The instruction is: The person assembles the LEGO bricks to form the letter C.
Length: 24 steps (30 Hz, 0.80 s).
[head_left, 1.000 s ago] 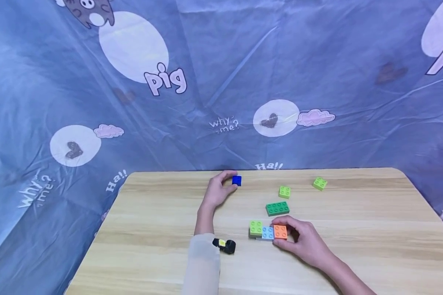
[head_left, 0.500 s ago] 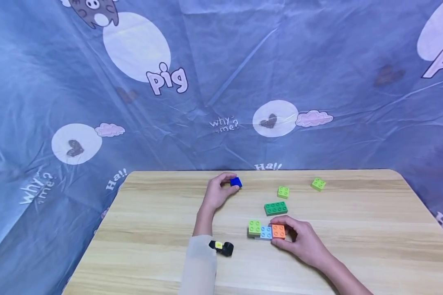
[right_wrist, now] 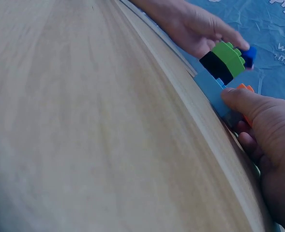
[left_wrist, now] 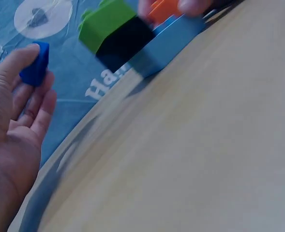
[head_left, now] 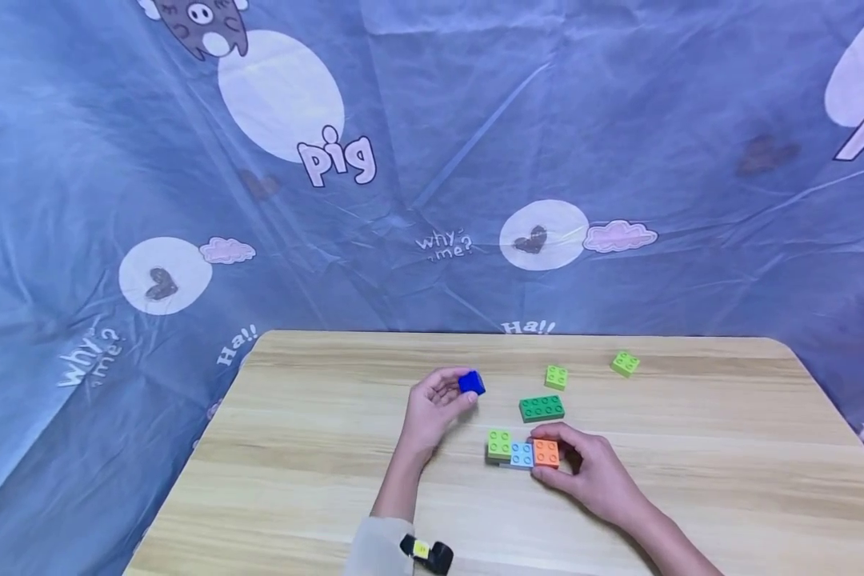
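My left hand [head_left: 432, 408] pinches a dark blue brick [head_left: 471, 382] between thumb and fingers; the left wrist view shows the blue brick [left_wrist: 35, 65] raised off the table. My right hand [head_left: 594, 472] grips the orange brick [head_left: 546, 453] at the right end of a joined row. That row has a light blue brick [head_left: 522, 455] at its base, with a lime green brick [head_left: 499, 444] on its left end, overhanging it. In the right wrist view, my right thumb lies along the side of the light blue brick [right_wrist: 210, 92]. The fingers behind the orange brick are partly hidden.
Just beyond the row lies a longer dark green brick [head_left: 542, 409]. Two loose lime bricks are farther back, a nearer lime brick [head_left: 556, 378] and a farther lime brick [head_left: 625, 364]. A printed blue cloth [head_left: 403, 176] hangs behind the wooden table [head_left: 295, 480].
My left hand has lifted the blue brick from near the table's back edge and drawn it toward me. The right hand keeps its grip on the row in the same place.
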Motion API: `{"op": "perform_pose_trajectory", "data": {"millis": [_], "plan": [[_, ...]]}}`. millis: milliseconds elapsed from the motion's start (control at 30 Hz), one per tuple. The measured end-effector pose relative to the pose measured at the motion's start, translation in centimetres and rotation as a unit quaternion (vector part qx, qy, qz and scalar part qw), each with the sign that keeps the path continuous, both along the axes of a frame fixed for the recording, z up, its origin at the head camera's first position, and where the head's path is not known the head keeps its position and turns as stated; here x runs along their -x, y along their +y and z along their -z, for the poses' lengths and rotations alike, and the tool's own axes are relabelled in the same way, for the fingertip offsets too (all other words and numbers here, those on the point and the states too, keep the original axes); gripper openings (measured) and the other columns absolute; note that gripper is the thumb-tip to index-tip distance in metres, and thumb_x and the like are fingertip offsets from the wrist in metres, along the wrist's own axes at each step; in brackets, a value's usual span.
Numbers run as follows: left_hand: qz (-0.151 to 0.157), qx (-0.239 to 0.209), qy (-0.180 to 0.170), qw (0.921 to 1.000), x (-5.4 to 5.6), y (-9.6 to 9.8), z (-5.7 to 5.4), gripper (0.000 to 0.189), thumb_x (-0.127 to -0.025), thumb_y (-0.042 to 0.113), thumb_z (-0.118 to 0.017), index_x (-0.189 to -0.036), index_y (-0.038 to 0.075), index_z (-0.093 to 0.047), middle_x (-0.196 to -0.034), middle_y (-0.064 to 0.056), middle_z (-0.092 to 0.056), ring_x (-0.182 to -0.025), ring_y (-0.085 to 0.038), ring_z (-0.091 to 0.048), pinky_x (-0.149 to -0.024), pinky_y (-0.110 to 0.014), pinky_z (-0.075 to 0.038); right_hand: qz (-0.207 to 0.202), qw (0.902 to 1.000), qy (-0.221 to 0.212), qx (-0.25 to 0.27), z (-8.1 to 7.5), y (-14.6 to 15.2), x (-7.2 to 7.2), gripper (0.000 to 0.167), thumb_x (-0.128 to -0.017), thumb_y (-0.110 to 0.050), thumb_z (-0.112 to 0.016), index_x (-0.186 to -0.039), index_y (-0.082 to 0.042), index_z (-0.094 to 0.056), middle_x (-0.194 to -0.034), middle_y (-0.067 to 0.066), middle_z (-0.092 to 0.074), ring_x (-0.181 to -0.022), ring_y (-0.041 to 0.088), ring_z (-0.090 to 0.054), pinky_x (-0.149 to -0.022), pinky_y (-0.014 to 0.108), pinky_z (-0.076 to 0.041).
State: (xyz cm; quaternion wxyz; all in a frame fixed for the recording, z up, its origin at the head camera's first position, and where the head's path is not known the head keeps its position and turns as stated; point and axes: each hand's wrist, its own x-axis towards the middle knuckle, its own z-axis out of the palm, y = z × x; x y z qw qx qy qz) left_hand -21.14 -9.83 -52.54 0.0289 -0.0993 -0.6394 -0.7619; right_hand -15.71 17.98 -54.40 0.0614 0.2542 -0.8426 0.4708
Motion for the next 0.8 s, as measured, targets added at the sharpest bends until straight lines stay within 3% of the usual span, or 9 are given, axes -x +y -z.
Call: {"op": "perform_pose_trajectory", "data": {"millis": [167, 333, 567, 800], "plan": [[0.041, 0.021, 0.061, 0.9971, -1.9, 0.4, 0.0, 0.04, -0.09, -0.001, -0.082, -0.127, -0.005, -0.069, -0.126, -0.019, -0.072, -0.111, -0.019, -0.071, -0.101, -0.036, -0.059, 0.009, 0.9999, 0.009, -0.007, -0.1, 0.1, 0.3, 0.049, -0.079, -0.016, -0.095, -0.123, -0.019, -0.074, -0.117, -0.004, -0.077, -0.098, 0.004, -0.068, -0.079, 0.022, -0.057], [0.092, 0.061, 0.128, 0.9855, -3.0, 0.7, 0.6, 0.037, -0.09, -0.002, -0.081, -0.125, -0.002, -0.072, -0.123, -0.02, -0.074, -0.112, -0.022, -0.072, -0.102, -0.042, -0.058, 0.005, 1.0, -0.002, -0.007, 0.2, 0.0, 0.1, 0.048, -0.079, -0.015, -0.095, -0.122, -0.018, -0.074, -0.116, -0.005, -0.077, -0.097, 0.003, -0.067, -0.076, 0.021, -0.056], [0.134, 0.078, 0.149, 0.9766, -3.2, 0.7, 0.8, 0.035, -0.087, -0.001, -0.085, -0.12, 0.001, -0.076, -0.118, -0.015, -0.077, -0.111, -0.024, -0.073, -0.1, -0.044, -0.059, 0.006, 1.0, 0.002, -0.005, 0.3, -0.1, -0.1, 0.048, -0.078, -0.013, -0.095, -0.121, -0.018, -0.074, -0.115, -0.006, -0.077, -0.094, 0.003, -0.066, -0.074, 0.022, -0.056], [0.151, 0.092, 0.154, 0.9721, -3.1, 0.8, 0.4, 0.035, -0.084, 0.0, -0.088, -0.117, 0.002, -0.077, -0.116, -0.013, -0.078, -0.106, -0.021, -0.075, -0.093, -0.042, -0.062, -0.003, 1.0, -0.004, 0.004, -0.2, 0.0, -0.1, 0.047, -0.08, -0.015, -0.094, -0.122, -0.018, -0.074, -0.115, -0.005, -0.077, -0.091, 0.003, -0.065, -0.071, 0.022, -0.056]]}}
